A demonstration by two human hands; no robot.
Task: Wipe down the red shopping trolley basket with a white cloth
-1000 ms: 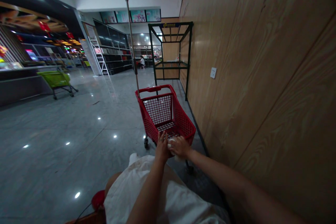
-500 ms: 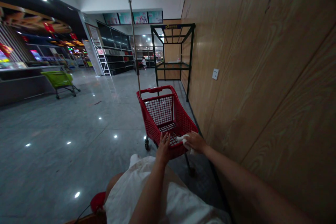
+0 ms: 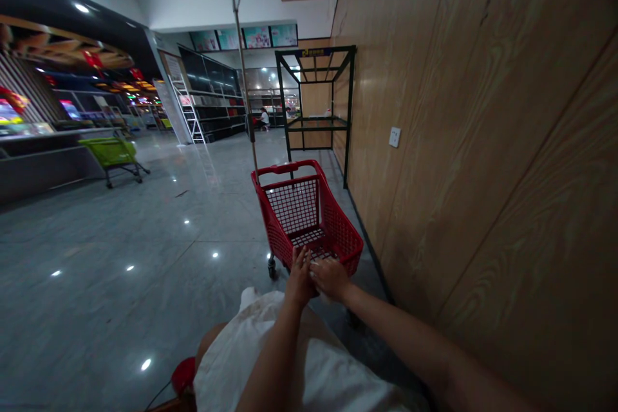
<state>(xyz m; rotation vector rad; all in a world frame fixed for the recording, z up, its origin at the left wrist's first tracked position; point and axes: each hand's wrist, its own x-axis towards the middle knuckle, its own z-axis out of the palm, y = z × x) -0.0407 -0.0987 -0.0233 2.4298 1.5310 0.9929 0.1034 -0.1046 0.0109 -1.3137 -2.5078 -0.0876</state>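
My left hand (image 3: pixel 299 280) and my right hand (image 3: pixel 331 279) meet just above the near rim of a small red plastic shopping cart (image 3: pixel 284 168). The left fingers are spread and press against the right hand. A white tissue (image 3: pixel 326 297) is mostly hidden between them, with only a scrap showing under my right palm. A white garment (image 3: pixel 290 354) covers my lap below the arms. The cart's mesh basket holds nothing I can see.
A wood-veneer wall (image 3: pixel 483 174) with a socket (image 3: pixel 394 137) runs along the right. A black metal shelf frame (image 3: pixel 313 96) stands ahead, beside a thin pole (image 3: pixel 244 77). A green cart (image 3: pixel 113 153) stands left on the polished floor (image 3: pixel 120 257); a seated person (image 3: pixel 264 119) is far off.
My hands have come back together from slightly apart. The tissue, earlier showing in my right hand, is now mostly covered between them. The view has shifted very slightly.
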